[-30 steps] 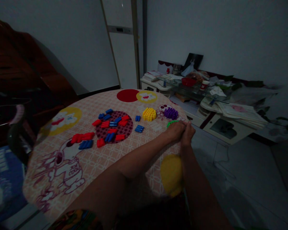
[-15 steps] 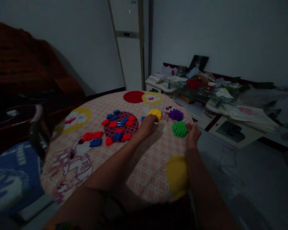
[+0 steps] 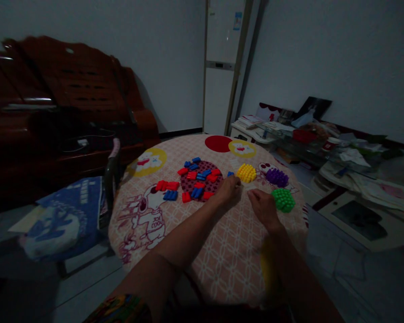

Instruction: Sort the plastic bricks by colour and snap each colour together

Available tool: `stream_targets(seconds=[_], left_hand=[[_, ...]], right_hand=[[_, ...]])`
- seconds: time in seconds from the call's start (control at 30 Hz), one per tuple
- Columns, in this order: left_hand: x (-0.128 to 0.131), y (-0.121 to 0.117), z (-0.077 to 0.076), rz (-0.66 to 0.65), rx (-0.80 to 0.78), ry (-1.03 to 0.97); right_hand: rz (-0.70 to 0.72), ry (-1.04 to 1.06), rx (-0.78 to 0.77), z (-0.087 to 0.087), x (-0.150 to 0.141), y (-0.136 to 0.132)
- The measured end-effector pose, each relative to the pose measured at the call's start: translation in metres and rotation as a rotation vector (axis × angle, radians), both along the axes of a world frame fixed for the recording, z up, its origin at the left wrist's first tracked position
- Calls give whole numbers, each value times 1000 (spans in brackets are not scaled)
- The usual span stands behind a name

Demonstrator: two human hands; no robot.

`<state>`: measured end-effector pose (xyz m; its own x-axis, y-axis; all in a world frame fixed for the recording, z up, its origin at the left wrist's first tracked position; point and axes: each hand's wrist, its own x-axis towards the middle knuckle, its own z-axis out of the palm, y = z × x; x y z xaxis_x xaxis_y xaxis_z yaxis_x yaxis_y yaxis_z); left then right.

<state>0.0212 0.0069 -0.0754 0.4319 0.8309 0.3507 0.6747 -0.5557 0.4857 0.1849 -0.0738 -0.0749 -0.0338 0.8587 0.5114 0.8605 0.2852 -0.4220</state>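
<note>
My left hand (image 3: 229,189) rests low over the table with its fingers curled together, just in front of a small blue plastic block (image 3: 230,174). Whatever its fingertips close on is hidden. Bent fingers also show on my right hand (image 3: 263,207), between the left hand and a green cluster of knobbly pieces (image 3: 283,200); I cannot make out anything in it. Beyond the hands sit a yellow cluster (image 3: 246,173) and a purple cluster (image 3: 277,177). Left of my left hand, several red blocks (image 3: 167,185) and blue blocks (image 3: 170,195) lie scattered.
A patterned cloth covers the round table (image 3: 229,251). At the left stand a chair with a blue cloth (image 3: 77,211) and a wooden sofa (image 3: 87,89). A cluttered low cabinet (image 3: 353,215) runs along the right, beyond the table edge.
My hands, together by the green cluster a second ago, came apart. The left moved leftward to the blue blocks; the right then moved left from the green cluster. The view turned left.
</note>
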Motion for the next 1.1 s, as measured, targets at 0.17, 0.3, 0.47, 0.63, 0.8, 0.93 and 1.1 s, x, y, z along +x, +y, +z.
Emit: stream_targets(seconds=[0.17, 0.3, 0.47, 0.63, 0.8, 0.93, 1.1], left_hand=[[-33, 17, 7, 205, 1, 23], [-54, 29, 8, 313, 39, 109], [-57, 31, 8, 379, -23, 344], [-61, 27, 16, 398, -49, 405], [-61, 27, 26, 428, -76, 288], [-34, 16, 29, 217, -65, 71], [20, -12, 17, -87, -64, -117]], right_hand=[[-38, -161, -212, -14, -14, 23], [-136, -104, -178, -27, -16, 24], [-95, -32, -149, -30, -16, 20], [-57, 74, -151, -28, -13, 20], [-49, 236, -133, -30, -10, 20], [-116, 370, -90, -29, -8, 19], [-268, 435, 53, -23, -1, 16]])
